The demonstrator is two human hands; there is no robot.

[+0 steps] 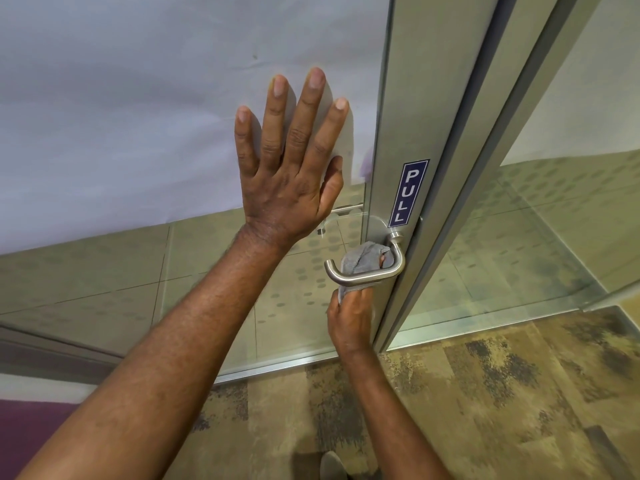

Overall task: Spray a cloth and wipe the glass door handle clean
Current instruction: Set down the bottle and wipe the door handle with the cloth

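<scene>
- The left hand (291, 164) lies flat on the frosted glass door (138, 116), fingers spread, holding nothing.
- The right hand (349, 318) sits just below the metal door handle (363, 275), fingers closed on a grey cloth (363, 259).
- The cloth passes up behind the lever, touching it.
- A blue PULL sticker (408, 192) sits on the door frame (440, 98) above the handle.

An office or similar commercial interior is suggested by a frosted glass door (173, 116) set in a brushed aluminium frame (429, 109), marked with a blue "PULL" sticker (408, 192) (1 word, printed vertically), and by patterned carpet tiles (502, 393).
</scene>
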